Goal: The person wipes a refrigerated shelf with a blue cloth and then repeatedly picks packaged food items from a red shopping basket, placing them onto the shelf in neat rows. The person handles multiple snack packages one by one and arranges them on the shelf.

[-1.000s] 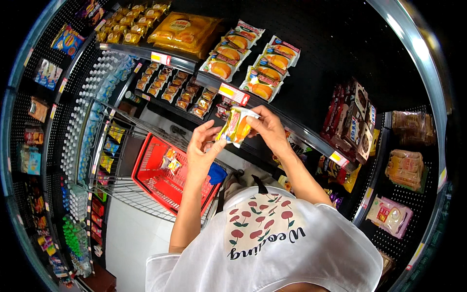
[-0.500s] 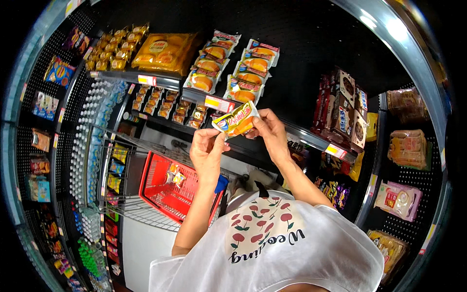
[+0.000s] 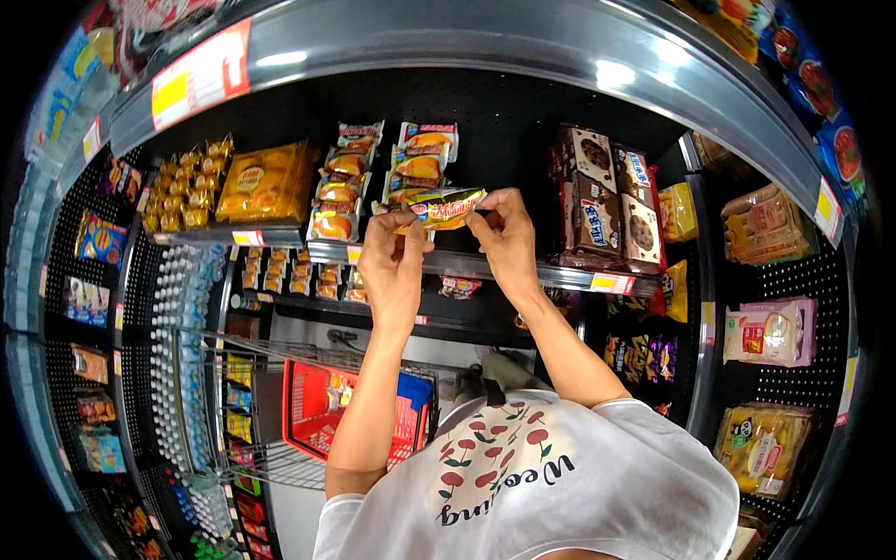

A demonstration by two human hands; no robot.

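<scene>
My left hand (image 3: pixel 392 257) and my right hand (image 3: pixel 499 238) pinch opposite ends of a small yellow snack package (image 3: pixel 441 207) with red lettering, held level over the shelf's front. Just behind it, similar bread packets stand in two rows, a left row (image 3: pixel 341 194) and a right row (image 3: pixel 422 142), the second partly hidden by the held package. To their left lie golden snack packs (image 3: pixel 257 182); to their right, brown chocolate biscuit packs (image 3: pixel 594 161).
Below left stands a wire cart (image 3: pixel 271 476) holding a red basket (image 3: pixel 313 425) with a small packet and something blue. A metal upper shelf edge (image 3: pixel 448 42) arches overhead. Side shelves hold bagged snacks (image 3: pixel 761 331) and bottles (image 3: pixel 173 364). Smaller packets (image 3: pixel 327 280) sit one shelf down.
The view has tilted up, bringing the upper shelf edge into sight. Both hands have raised the package toward the rows of bread packets and turned it more level.
</scene>
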